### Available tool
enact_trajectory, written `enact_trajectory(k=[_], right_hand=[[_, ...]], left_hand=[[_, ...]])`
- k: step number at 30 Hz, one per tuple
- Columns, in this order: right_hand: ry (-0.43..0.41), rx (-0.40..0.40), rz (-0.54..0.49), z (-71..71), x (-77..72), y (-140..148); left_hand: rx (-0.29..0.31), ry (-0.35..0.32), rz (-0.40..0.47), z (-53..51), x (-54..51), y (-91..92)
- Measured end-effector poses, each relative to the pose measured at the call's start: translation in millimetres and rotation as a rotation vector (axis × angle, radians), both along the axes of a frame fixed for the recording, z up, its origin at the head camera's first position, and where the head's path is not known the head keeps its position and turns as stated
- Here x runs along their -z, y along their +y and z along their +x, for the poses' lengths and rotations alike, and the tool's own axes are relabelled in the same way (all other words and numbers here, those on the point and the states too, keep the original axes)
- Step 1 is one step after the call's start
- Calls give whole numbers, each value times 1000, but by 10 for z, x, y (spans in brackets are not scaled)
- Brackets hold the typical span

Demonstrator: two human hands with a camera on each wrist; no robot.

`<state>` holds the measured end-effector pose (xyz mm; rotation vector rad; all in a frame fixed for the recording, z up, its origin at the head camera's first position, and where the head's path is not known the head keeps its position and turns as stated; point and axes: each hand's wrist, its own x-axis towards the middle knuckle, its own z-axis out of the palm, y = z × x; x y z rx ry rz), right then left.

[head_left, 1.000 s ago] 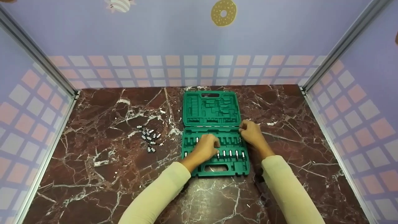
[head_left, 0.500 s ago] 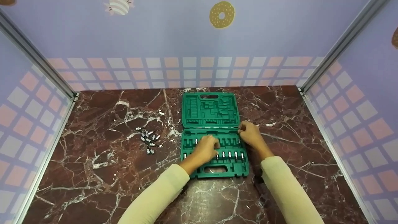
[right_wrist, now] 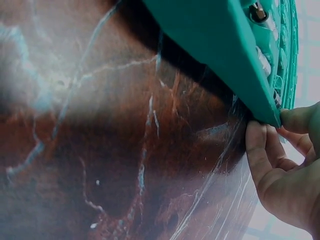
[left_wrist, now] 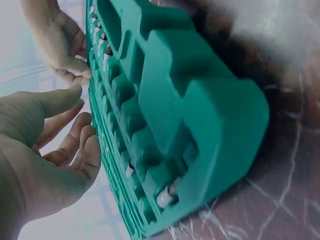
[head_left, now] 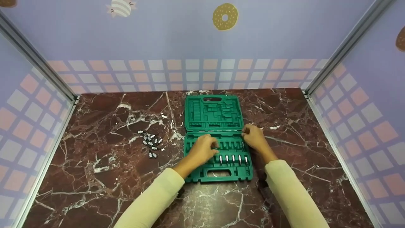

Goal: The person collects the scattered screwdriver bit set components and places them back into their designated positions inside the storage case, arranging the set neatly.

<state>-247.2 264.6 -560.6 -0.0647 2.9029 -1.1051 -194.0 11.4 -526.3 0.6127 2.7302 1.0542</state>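
Head view: we find the green case lying open on the table, its lid laid back on the far side. The left hand hangs over the middle of the tray, fingers loosely bent, thumb standing off from the fingertips. We see nothing in its grasp, though the head view shows the gap poorly; the left wrist view bears this out.

The right hand is at the case's right side near the hinge. From the right wrist view we record its thumb above and fingers below the edge, pinching the case.

We note five seated bits in the front row, to the right of the left fingertips and nearer the person, long axes running front to back. The left wrist view adds an end bit in the front row at the case's left end.

As to the governing relation: the loose bits lie in a scatter to the left of the case, well apart from the left fingers, axes pointing various ways. We judge the left hand the nearer; the right is across the case from them.
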Motion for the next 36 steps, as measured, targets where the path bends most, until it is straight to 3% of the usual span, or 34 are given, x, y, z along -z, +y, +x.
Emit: enact_trajectory(k=[12, 20, 29, 36], right_hand=[[14, 9, 5, -5, 15, -4], [13, 9, 11, -10, 16, -12], [32, 5, 3, 1, -3, -12], [18, 8, -4, -11, 10, -12]], left_hand=[[-66, 28, 64, -5, -83, -254], [-88, 54, 60, -27, -99, -468], [-186, 100, 65, -61, -126, -764], [-281, 122, 100, -70, -86, -1075]])
